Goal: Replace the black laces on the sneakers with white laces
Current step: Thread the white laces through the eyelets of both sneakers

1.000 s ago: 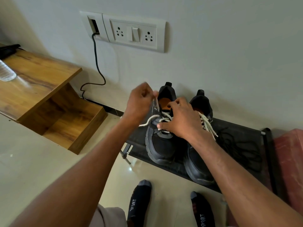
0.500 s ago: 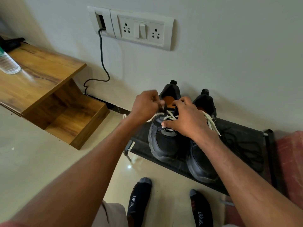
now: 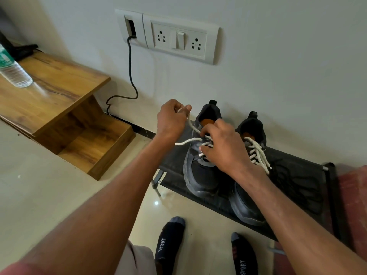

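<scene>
I see the left hand (image 3: 172,119) pinching one end of the white lace (image 3: 190,124), drawn taut up and left from the left sneaker (image 3: 200,171). My right hand (image 3: 222,147) curls over that sneaker's eyelets, gripping the lacing. Both sneakers sit on the black rack (image 3: 297,175); the right sneaker (image 3: 252,207) already carries white laces.

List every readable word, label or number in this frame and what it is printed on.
"SPORT" on the left sock.
"SPORT" on the right sock.
Green label on the water bottle: too blurred to read.
No text shows on the sneakers or the socket panel.
</scene>
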A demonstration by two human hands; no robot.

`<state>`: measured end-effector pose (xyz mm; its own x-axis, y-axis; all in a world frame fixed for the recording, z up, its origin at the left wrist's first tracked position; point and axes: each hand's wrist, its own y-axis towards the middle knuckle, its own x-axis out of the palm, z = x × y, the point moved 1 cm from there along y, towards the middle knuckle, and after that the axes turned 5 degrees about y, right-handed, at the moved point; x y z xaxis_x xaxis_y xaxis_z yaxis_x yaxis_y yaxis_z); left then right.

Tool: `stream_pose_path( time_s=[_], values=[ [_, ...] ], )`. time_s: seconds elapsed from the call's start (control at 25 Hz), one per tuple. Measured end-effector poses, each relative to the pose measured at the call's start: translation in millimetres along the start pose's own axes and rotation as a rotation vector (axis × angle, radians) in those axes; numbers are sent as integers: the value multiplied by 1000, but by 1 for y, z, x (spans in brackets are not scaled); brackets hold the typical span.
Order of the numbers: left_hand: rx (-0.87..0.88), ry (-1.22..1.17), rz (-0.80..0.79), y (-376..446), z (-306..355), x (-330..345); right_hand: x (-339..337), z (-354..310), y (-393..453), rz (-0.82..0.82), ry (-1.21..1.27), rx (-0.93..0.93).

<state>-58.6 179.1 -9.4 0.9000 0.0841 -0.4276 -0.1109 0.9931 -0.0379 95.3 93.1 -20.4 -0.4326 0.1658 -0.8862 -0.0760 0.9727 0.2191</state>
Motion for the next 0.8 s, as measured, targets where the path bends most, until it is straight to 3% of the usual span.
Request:
stream_pose_path(
  time_s=[0.16,0.44,0.56,0.64,0.72,0.8],
  values=[
    [1,161,43,2,1,-5,18,-14,-2,-217,-68,36],
    [35,537,-19,-3,-13,-7,11,-14,7,-4,90,255],
    [4,682,-18,-4,-14,-9,8,-10,7,49,439,351],
    [-7,746,-45,-6,-15,-11,0,-9,8,59,747,514],
    [-10,799,-69,-9,-14,-13,-11,-5,6,-35,1104,742],
    [19,847,-69,-11,-11,-15,-25,2,3,-147,1285,815]
  ],
)
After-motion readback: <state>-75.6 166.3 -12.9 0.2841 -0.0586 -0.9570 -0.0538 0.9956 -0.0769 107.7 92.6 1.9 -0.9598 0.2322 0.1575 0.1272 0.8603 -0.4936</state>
